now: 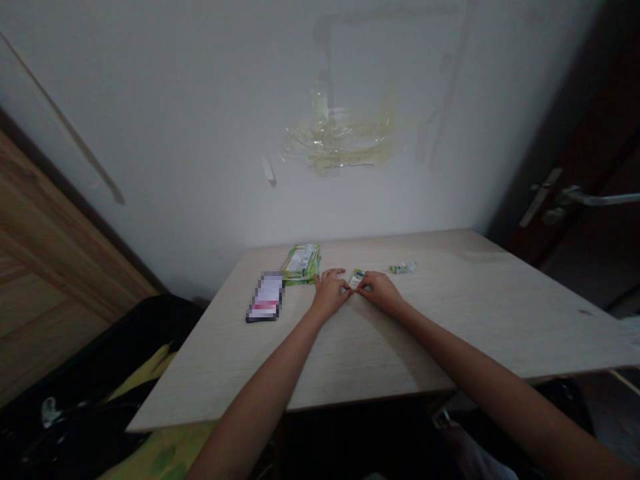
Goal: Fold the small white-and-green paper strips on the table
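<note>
Between my two hands, just over the pale wooden table [350, 360], is a small green and white packet [357, 277]. My left hand [331, 292] pinches its near left edge, thumb and forefinger together, the other fingers stretched forward. From the right, my right hand [381, 290] pinches the same packet, its fingertips almost touching those of the left. The fingers cover the packet's near part. A stack of flat green and white packets [302, 263] lies beyond my left hand. To the right, past my right hand, rests a crumpled or folded green and white packet [403, 267].
A phone [266, 297] with a lit, blurred screen lies on the table's left side. The white wall [225, 133] with old clear tape [345, 143] stands behind the table. At the right is a dark door with a metal handle [600, 199]; black bags [100, 393] sit at lower left.
</note>
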Available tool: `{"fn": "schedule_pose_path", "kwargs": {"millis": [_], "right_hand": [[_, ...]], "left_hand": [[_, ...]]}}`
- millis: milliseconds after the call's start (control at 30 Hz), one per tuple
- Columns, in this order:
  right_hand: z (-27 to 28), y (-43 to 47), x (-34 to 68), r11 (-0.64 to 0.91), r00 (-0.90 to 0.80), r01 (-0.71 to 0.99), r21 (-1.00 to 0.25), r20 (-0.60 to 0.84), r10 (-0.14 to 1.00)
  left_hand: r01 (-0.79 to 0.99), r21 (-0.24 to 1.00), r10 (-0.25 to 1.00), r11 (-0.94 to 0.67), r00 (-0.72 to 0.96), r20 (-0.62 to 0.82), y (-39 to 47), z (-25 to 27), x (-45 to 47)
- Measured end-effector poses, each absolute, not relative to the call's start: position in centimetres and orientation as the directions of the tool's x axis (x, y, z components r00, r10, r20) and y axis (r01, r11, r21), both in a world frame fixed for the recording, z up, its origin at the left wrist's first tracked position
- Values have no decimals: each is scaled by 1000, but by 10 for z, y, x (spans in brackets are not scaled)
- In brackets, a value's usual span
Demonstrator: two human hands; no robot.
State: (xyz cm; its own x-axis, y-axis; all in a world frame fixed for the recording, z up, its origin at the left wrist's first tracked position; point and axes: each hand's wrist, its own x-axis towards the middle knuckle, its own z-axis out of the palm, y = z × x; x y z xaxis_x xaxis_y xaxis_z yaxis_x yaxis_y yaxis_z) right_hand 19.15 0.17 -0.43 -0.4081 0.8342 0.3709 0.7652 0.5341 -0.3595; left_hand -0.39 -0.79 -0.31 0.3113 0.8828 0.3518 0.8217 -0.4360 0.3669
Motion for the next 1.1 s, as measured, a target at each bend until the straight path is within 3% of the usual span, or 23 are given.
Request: {"fn": "schedule_pose_path", "kwargs": {"millis": [367,667,1100], "right_hand": [[-6,3,189,532,-407,773,-346,373,834],[-5,0,187,500,-369,779,-379,367,854],[-11,6,190,506,-359,728,-463,371,856]], "left_hand": [[850,403,928,-340,233,291,-9,2,2],[846,382,904,-371,236,355,-13,-1,-2],[875,430,963,-224,129,239,-12,0,1]]}}
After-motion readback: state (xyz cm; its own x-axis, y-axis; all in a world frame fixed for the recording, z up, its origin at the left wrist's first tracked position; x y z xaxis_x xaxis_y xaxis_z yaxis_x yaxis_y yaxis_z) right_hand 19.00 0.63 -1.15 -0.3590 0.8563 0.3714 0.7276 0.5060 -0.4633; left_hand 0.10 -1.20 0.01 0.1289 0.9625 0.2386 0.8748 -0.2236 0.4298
